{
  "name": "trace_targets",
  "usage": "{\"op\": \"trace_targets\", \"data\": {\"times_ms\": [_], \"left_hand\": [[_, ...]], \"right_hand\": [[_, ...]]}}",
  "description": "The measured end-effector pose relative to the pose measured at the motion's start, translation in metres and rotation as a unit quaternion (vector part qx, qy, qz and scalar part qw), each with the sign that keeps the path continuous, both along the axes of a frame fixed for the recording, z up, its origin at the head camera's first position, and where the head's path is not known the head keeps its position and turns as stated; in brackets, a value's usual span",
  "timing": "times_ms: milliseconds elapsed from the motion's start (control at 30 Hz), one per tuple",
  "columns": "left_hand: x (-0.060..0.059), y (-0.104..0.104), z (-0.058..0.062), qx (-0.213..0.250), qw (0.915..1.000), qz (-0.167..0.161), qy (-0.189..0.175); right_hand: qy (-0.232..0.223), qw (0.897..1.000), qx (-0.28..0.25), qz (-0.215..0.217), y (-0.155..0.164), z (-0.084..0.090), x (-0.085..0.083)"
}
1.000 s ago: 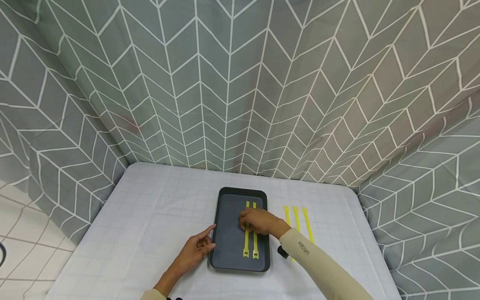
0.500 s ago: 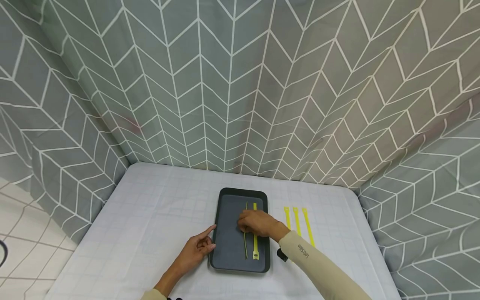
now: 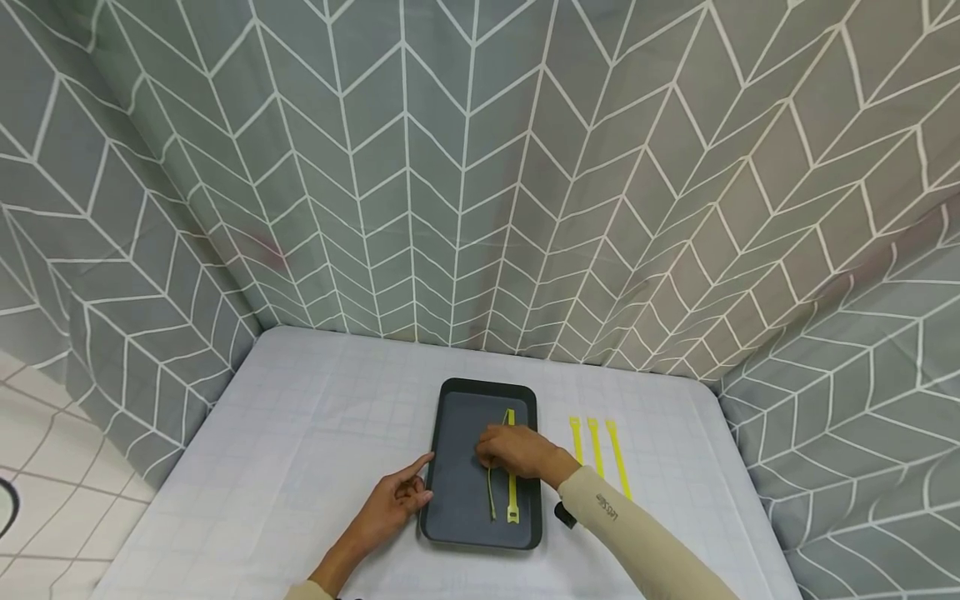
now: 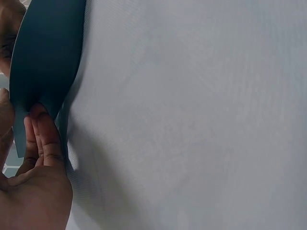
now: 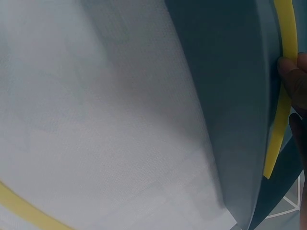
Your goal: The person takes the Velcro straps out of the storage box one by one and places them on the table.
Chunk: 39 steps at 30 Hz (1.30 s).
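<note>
Inside a dark grey, rectangular, raised-rim tray (image 3: 456, 467), a narrow yellow strap (image 3: 513, 500) with a slotted end lies flat near the right wall; beside it, a second thin yellow strap (image 3: 491, 493) stands on edge, pinched in the right hand (image 3: 517, 450). The left hand (image 3: 392, 502), its grip loose, touches the tray's left rim. Three slotted yellow straps (image 3: 597, 450) lie right of the tray on white cloth (image 3: 337, 417)

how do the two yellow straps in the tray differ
In the head view, the left strap appears edge-on as a thin line; the right strap lies flat, face showing. The left strap slants and bends; the right strap runs straight. Both pass under the right hand.
</note>
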State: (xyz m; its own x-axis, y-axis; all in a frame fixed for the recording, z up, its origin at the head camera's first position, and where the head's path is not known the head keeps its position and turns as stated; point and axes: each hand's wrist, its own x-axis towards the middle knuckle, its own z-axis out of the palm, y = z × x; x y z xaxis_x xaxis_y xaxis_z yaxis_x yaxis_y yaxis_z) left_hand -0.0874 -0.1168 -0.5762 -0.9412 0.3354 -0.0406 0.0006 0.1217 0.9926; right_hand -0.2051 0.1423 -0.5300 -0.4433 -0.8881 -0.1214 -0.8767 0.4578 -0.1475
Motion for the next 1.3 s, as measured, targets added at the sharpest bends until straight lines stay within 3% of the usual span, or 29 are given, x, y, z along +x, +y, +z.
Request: {"op": "trace_targets", "data": {"times_ms": [300, 833, 1167, 1300], "left_hand": [[0.0, 0.0, 0.0, 0.002, 1.0, 0.001, -0.005], [0.0, 0.001, 0.001, -0.025, 0.9997, 0.005, -0.004], [0.001, 0.001, 0.0, -0.025, 0.9996, 0.007, -0.01], [0.001, 0.001, 0.001, -0.032, 0.9993, 0.011, -0.015]], "right_hand": [[0.008, 1.0, -0.006, 0.007, -0.001, 0.0, 0.0], [-0.022, 0.997, -0.069, -0.033, -0.002, 0.022, 0.003], [-0.036, 0.992, -0.108, -0.055, 0.007, 0.026, -0.002], [-0.048, 0.985, -0.145, -0.075, 0.016, 0.032, -0.006]]}}
